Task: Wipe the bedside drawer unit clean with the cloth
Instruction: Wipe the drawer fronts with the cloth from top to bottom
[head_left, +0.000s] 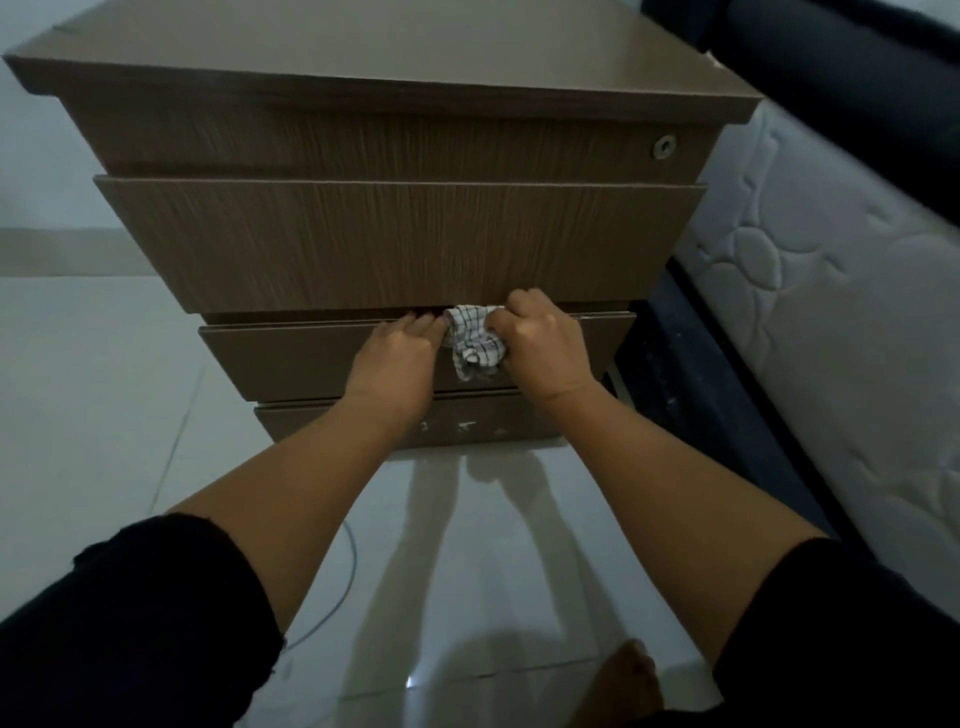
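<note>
- Head view: drawer unit (395, 244) seen from above, front faces toward the camera.
- Right hand (540, 348) is closed around a bunched checked cloth (475, 338), pressing it at the top edge of the third drawer (291, 358), just under the overhang of the second drawer front.
- Left hand (400, 353) lies on the same edge beside the cloth, fingers straight, tips tucked into the gap, holding nothing.
- Progress: mid-task by my read. Work is at the lower drawers; can't tell which surfaces are already clean. White marks on the bottom panel (467, 423) look untouched.
- Likely left: third drawer face, bottom panel, sides.
- Around: mattress (831, 312) and dark bed frame (701, 364) close on the right, crowding that side. Thin cable (348, 582) on the tiled floor (104, 389); a bare foot (631, 675) near the bottom.
</note>
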